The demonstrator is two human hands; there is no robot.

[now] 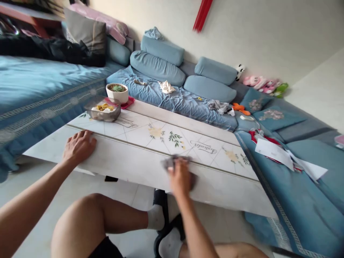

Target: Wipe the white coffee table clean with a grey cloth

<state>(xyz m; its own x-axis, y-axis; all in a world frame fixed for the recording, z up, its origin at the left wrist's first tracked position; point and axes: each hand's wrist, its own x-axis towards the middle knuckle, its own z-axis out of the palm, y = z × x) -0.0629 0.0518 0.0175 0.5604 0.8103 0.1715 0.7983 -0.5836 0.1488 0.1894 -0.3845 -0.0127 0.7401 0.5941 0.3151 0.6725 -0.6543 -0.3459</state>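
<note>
One long white table lies before me, its long axis running from between 9 and 10 o'clock to between 3 and 4. At its 10 o'clock end sit a clear food container and, just beyond at 1 o'clock from it, a potted plant. The grey cloth is on the table's near side, slightly past 3 o'clock from my left hand; blur hides its own long axis. My right hand is the nearer, directly on the cloth, fingers gripping it. My left lies flat on the table, relaxed, holding nothing.
</note>
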